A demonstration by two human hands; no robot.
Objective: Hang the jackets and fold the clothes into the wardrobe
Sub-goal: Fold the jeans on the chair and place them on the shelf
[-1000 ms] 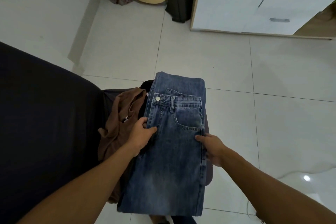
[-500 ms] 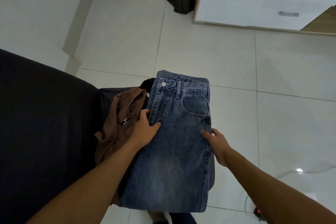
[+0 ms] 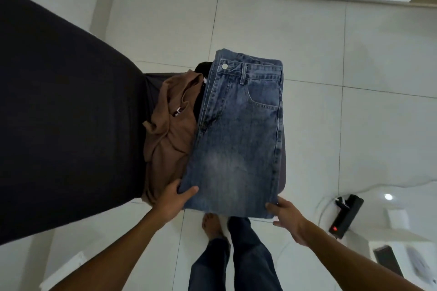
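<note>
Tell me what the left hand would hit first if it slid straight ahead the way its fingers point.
The left hand grips the near left corner of the jeans, fingers pointing forward and slightly right. Straight on, it would likely push into the jeans themselves; the brown garment lies just to its left, though depth is unclear.

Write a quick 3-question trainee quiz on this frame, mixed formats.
1. True or false: the left hand and the right hand both grip the near edge of the jeans.
2. What lies directly left of the jeans? A) brown garment B) white towel C) red cushion
3. Fill in: the jeans' waistband button sits at the ___ end from the person.

Key: 1 true; 2 A; 3 far.
</note>
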